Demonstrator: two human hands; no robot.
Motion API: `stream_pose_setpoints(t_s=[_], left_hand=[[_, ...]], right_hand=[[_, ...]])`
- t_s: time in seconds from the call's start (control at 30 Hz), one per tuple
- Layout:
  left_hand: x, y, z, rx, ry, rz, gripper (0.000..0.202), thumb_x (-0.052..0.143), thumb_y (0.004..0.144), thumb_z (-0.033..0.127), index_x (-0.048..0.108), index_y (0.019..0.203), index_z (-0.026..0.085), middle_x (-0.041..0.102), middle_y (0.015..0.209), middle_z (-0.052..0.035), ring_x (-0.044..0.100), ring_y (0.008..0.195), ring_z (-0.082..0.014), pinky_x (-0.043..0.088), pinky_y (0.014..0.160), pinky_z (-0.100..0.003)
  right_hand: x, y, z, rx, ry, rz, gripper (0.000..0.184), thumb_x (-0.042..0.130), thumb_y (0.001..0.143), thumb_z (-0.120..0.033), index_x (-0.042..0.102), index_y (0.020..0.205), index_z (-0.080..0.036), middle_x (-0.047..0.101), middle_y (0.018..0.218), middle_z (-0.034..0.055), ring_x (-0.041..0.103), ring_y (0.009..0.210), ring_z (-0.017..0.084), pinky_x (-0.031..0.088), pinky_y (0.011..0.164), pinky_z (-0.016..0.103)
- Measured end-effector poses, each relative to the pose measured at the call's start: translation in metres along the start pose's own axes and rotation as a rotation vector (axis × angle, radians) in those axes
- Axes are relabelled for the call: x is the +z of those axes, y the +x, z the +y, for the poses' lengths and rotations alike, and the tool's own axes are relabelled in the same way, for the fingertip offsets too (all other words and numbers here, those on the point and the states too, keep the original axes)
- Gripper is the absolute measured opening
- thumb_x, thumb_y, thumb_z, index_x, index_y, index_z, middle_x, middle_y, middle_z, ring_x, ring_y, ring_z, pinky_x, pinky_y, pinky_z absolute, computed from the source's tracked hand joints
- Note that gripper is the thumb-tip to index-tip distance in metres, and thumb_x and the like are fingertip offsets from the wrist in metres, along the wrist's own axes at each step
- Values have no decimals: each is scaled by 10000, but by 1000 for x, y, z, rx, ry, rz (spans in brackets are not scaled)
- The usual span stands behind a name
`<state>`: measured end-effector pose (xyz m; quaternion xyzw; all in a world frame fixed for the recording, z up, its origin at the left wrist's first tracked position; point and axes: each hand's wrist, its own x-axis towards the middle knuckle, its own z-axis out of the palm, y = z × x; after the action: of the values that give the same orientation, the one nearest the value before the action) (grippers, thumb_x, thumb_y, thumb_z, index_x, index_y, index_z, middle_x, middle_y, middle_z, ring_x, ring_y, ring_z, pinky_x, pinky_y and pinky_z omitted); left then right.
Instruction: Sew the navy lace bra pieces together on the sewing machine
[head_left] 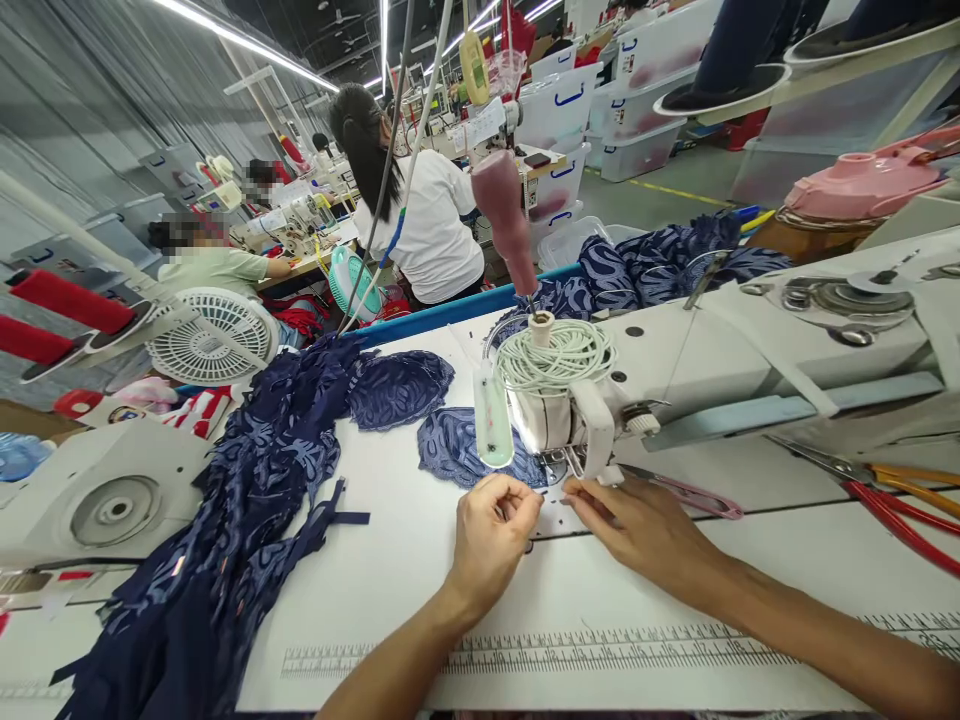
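Just in front of the sewing machine needle area, my left hand is closed in a pinch, fingers curled. Whatever its fingertips hold is too small to make out. My right hand lies to the right of the presser foot, thumb and forefinger brought together near the needle plate; anything between them cannot be made out. A navy lace cup piece lies beyond my left hand, its right end by the foot and partly hidden by a pale green plastic piece. Another navy lace cup rests behind it on the white table.
A long heap of navy lace pieces runs down the left. Pale green cord is coiled on the machine head. Pink snips and red-handled scissors lie to the right. A printed ruler crosses the front. Co-workers sit beyond.
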<state>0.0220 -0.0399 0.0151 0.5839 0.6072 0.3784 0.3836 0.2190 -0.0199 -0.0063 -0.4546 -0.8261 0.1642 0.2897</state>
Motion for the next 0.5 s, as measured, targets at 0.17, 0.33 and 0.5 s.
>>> stream_pose_setpoints(t_s=[0.17, 0.33, 0.5], left_hand=[[-6, 15, 5, 237, 281, 49, 196, 552, 926, 195, 647, 756, 210, 644, 813, -24, 567, 838, -200, 451, 780, -352], [5, 28, -3, 301, 405, 42, 171, 596, 882, 143, 654, 735, 210, 640, 1013, -54, 564, 992, -241, 474, 841, -402], [14, 29, -12, 254, 426, 83, 166, 642, 803, 68, 656, 708, 204, 649, 1039, -38, 545, 1062, -256, 442, 927, -451]], right_hand=[[0, 3, 12, -370, -380, 30, 495, 378, 856, 15, 653, 1186, -230, 635, 787, 50, 575, 660, 175, 355, 513, 284], [2, 2, 13, -433, -427, 93, 489, 396, 851, 25, 643, 1199, -213, 604, 777, 40, 585, 720, 169, 416, 559, 267], [5, 1, 19, -446, -444, 92, 492, 411, 859, -13, 628, 1258, -202, 635, 779, 67, 613, 832, 235, 465, 579, 295]])
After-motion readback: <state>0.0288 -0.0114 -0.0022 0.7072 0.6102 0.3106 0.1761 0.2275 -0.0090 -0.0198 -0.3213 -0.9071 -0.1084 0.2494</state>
